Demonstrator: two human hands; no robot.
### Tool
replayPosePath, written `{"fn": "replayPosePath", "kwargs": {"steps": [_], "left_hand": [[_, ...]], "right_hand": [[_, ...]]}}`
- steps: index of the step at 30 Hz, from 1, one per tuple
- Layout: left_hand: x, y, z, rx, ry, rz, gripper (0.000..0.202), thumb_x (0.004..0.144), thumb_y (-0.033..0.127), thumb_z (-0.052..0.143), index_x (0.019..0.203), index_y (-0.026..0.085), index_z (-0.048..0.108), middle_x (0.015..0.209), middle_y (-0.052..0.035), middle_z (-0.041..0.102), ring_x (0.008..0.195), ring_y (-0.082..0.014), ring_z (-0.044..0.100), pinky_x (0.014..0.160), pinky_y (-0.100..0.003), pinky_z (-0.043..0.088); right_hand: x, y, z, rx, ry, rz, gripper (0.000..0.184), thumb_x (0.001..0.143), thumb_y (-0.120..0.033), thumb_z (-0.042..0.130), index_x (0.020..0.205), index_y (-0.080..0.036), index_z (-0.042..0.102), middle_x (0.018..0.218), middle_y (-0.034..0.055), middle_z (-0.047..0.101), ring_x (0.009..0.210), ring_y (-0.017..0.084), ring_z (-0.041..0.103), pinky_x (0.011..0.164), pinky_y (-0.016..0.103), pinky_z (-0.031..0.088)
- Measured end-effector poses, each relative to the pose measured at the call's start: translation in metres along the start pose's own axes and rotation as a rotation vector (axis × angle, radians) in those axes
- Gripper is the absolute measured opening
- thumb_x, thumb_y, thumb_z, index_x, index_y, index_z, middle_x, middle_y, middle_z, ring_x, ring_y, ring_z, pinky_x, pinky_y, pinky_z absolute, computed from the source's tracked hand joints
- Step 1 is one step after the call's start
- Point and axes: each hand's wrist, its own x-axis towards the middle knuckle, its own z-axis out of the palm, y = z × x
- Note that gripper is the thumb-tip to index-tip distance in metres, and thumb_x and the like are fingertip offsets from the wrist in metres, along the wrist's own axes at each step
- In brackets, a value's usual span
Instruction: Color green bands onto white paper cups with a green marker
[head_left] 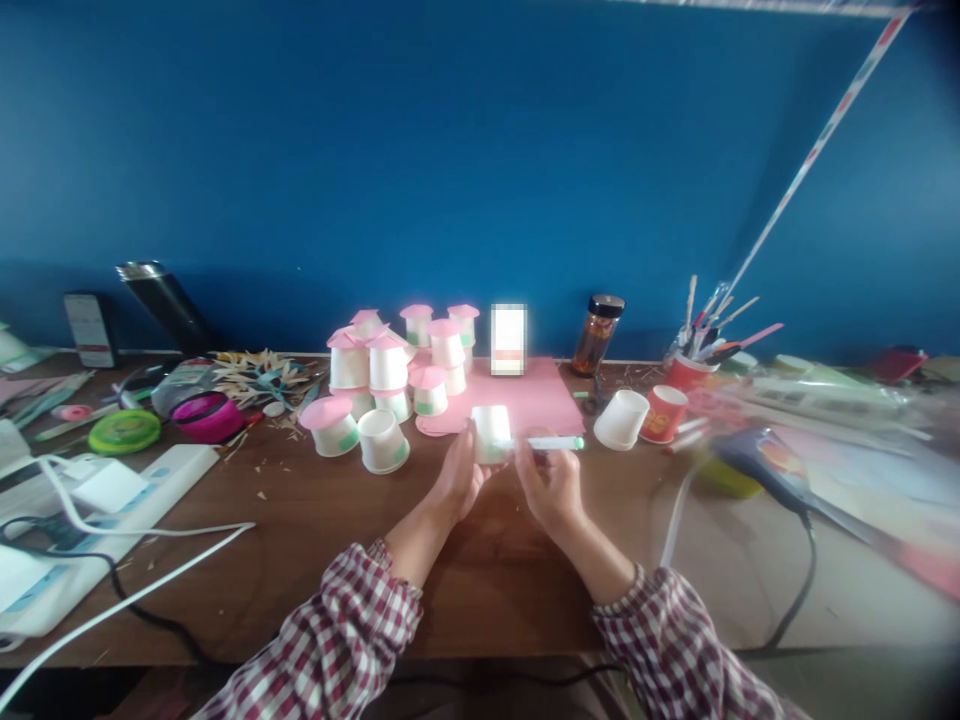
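My left hand (459,472) grips a white paper cup (491,428) from its left side, above the front of the table. A marker with a white barrel and a green end (559,443) is pinched in my right hand (551,485), its other end close against the cup's side; whether the tip touches I cannot tell. Behind the hands lies pink paper (536,395). To the left stand several white cups with pink paper tops (388,365), some marked with green patches. Nearest of them is an upturned white cup without a top (383,441).
On the right are another white cup (622,419), a red cup (663,413), a pen holder (691,372) and a glue gun (761,468) with its cable. A brown bottle (598,336) stands behind. A power strip (172,470) with cables and a pink tape roll (207,416) occupy the left.
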Motion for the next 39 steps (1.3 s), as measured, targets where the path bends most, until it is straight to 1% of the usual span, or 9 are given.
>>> {"fn": "replayPosePath", "kwargs": {"steps": [5,10,16,23,29,34,39], "left_hand": [[0.0005,0.0003,-0.0001,0.006,0.013,0.001,0.055,0.083,0.059,0.048,0.116,0.015,0.059,0.106,-0.0122,0.068,0.101,-0.025,0.061,0.089,-0.041,0.047],[0.0011,-0.0009,-0.001,0.019,0.002,-0.007,0.056,0.083,0.059,0.047,0.113,0.014,0.06,0.103,-0.0134,0.068,0.097,-0.0256,0.063,0.086,-0.041,0.048],[0.0006,-0.0019,-0.0019,0.025,-0.007,-0.003,0.051,0.084,0.055,0.049,0.111,0.014,0.061,0.101,-0.0128,0.069,0.096,-0.0254,0.063,0.085,-0.04,0.048],[0.0007,0.0005,0.0013,-0.048,0.028,-0.007,0.049,0.085,0.053,0.05,0.111,0.013,0.061,0.099,-0.0124,0.069,0.097,-0.0247,0.063,0.086,-0.039,0.049],[0.0024,0.0007,0.0002,-0.059,0.041,-0.02,0.047,0.085,0.05,0.053,0.112,0.013,0.061,0.1,-0.0125,0.069,0.096,-0.0241,0.064,0.084,-0.037,0.05],[0.0027,0.0007,-0.0005,-0.054,0.059,-0.029,0.048,0.085,0.051,0.052,0.114,0.014,0.06,0.102,-0.012,0.069,0.097,-0.0234,0.063,0.085,-0.038,0.05],[0.0026,0.001,-0.0007,-0.035,0.053,-0.047,0.048,0.084,0.053,0.051,0.112,0.015,0.06,0.104,-0.0125,0.068,0.099,-0.0251,0.063,0.086,-0.04,0.049]], "right_hand": [[0.0001,0.0008,0.0002,-0.007,-0.008,-0.003,0.018,0.089,-0.028,0.05,0.082,-0.017,0.062,0.06,-0.0006,0.064,0.048,0.01,0.058,0.048,0.018,0.045],[-0.001,0.0027,0.001,0.014,0.016,-0.01,0.018,0.089,-0.028,0.05,0.083,-0.017,0.063,0.067,0.0012,0.068,0.053,0.011,0.062,0.052,0.019,0.048],[-0.0007,0.0018,0.0006,0.025,0.012,-0.001,0.018,0.09,-0.028,0.05,0.083,-0.017,0.063,0.067,0.0011,0.068,0.052,0.011,0.062,0.052,0.019,0.048],[0.0006,0.0018,0.0009,-0.041,-0.03,-0.03,0.019,0.088,-0.028,0.049,0.081,-0.016,0.062,0.062,0.0005,0.065,0.049,0.011,0.059,0.05,0.019,0.045],[-0.0002,0.0043,0.0026,0.004,0.014,0.001,0.016,0.087,-0.026,0.05,0.082,-0.016,0.062,0.063,0.0001,0.065,0.05,0.011,0.059,0.051,0.019,0.046],[-0.0003,0.0042,0.0025,-0.002,-0.022,0.003,0.018,0.087,-0.027,0.051,0.078,-0.016,0.063,0.058,-0.0008,0.063,0.046,0.01,0.056,0.048,0.018,0.044],[0.0007,0.0028,0.002,0.009,0.042,0.014,0.019,0.088,-0.028,0.05,0.08,-0.016,0.063,0.06,0.0003,0.064,0.049,0.011,0.058,0.05,0.019,0.046]]}}
